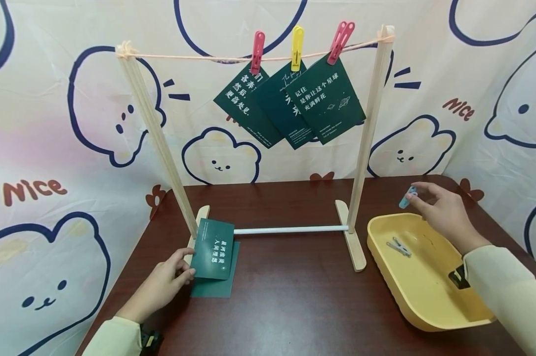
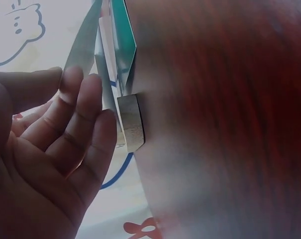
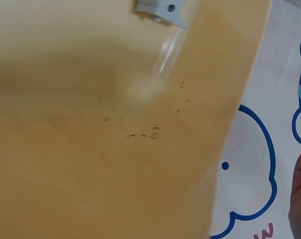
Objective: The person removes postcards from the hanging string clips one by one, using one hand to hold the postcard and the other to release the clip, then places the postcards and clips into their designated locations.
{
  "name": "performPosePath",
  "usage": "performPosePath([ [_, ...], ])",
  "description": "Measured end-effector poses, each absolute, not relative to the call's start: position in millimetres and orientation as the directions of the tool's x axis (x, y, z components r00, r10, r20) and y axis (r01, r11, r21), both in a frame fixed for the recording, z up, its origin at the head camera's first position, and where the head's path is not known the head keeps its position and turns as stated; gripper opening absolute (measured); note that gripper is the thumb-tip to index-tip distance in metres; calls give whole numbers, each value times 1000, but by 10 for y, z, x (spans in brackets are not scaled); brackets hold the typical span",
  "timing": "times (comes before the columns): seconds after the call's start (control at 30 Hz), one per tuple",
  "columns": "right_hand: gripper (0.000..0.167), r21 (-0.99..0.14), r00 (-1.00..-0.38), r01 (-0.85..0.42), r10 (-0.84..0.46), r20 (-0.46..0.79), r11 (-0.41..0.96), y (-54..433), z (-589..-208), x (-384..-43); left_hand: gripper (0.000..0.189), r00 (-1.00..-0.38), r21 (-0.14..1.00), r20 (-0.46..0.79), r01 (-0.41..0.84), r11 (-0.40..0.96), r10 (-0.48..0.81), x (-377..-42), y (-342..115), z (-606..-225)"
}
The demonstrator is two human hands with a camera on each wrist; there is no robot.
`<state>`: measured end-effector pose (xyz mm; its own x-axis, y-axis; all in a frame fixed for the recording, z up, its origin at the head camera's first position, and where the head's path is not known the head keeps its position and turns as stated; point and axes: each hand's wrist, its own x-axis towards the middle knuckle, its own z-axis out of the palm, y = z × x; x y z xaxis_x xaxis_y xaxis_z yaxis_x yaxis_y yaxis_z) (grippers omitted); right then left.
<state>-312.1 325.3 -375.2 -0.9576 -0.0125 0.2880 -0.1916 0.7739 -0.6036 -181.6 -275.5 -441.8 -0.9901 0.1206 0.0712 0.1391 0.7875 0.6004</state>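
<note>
My left hand (image 1: 163,283) pinches the left edge of a dark green card (image 1: 210,242) with white writing, lifted a little and tilted. Beneath it another green card (image 1: 212,290) lies on the table. In the left wrist view, thumb and forefinger hold the held card (image 2: 84,47) by its edge. Above the far end of a yellow tray (image 1: 394,284), my right hand (image 1: 445,215) pinches a light blue clothespin (image 1: 407,197). A grey clothespin (image 1: 399,247) lies inside the tray. The right wrist view catches only part of the right hand (image 3: 300,194) at its edge.
A wooden frame with a left post (image 1: 158,143) and right post (image 1: 371,128) carries a string (image 1: 183,57). Three green cards hang there, overlapping, under a red clothespin (image 1: 257,52), a yellow clothespin (image 1: 297,48) and another red clothespin (image 1: 340,42). A white rod (image 1: 290,230) joins the feet.
</note>
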Motion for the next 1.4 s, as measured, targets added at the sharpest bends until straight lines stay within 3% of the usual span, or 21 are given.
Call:
performPosePath([
  [0.4,60,-554,-955,-224,-67,288,802,3267,-3893,-3142,43,-991,562,-21,100,821,135,-1829,-2719,-4427],
  [0.93,67,-570,-967,-199,-67,244,797,3276,-3961,-3135,46,-982,576,-118,51,816,145,-1784,-2719,-4414],
  [1.17,54,-573,-968,-230,-122,220,787,3281,-4052,-3156,48,-980,576,-135,43,817,147,-1761,-2728,-4405],
  [1.4,55,-549,-971,-230,-153,182,804,3283,-4093,-3160,48,-978,565,-159,23,825,136,-1754,-2729,-4412],
])
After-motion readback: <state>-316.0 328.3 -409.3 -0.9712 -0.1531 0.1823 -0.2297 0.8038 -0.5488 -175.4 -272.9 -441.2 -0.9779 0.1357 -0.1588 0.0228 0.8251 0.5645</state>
